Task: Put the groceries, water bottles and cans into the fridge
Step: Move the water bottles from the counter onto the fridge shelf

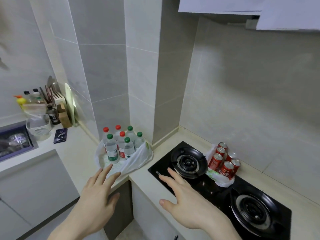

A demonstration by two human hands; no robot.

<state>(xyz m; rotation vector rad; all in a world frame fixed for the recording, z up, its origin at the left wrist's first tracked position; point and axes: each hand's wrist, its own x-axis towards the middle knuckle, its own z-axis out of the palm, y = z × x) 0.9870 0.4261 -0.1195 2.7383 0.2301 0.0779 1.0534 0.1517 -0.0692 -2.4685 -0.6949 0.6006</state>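
Hands: left hand and right hand both reach forward over the counter edge, fingers straight and spread, holding nothing.
Left hand: fingertips lie just at the near edge of the white plastic bag — whether they touch it cannot be told.
Right hand: hovers over the near left corner of the black gas stove, by its left burner.
Water bottles: seven water bottles, red and green caps, stand upright in the opened bag in the corner of the pale counter.
Cans: six red cans stand upright on a second bag between the two burners, near the tiled wall.
Far left: condiment bottles, a plate on edge, a phone — all well apart from the hands.
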